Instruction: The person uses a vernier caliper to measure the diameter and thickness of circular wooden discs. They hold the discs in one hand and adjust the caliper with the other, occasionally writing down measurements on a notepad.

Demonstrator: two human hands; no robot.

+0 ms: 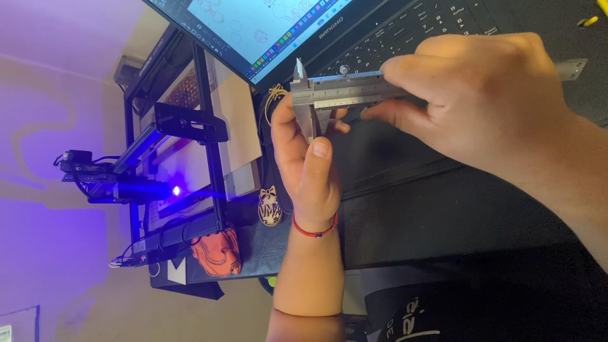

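The right hand [481, 101] is wrapped around the beam of a steel vernier caliper [345, 92], fingers closed on it and the thumb tucked under near the slider. The left hand [310, 152], with a red thread bracelet [315, 232] at the wrist, comes up from below and pinches something thin between the caliper's measuring faces — whatever it is, it is too small and too hidden by the fingertips to name. So both hands are closed: one on the tool, one on the piece at its mouth.

The caliper hangs in the air over the near edge of a black laptop [392, 38], just above its keyboard. Its long axis runs roughly level across the picture, the beam's tail poking out past the right hand towards the right edge, the measuring end to the left with the long pair pointing down towards the left hand.

To measure well here, I would judge that the piece should sit flat and square between the faces, the thumb closing the slider only until it touches, not squeezing, and the beam held steady while the scale is read straight on.

To the left on the dark bench [443, 209], a laser engraver [171, 164] glows violet, with a wooden cut-out ornament [270, 207] and an orange cloth [216, 252] beside it.
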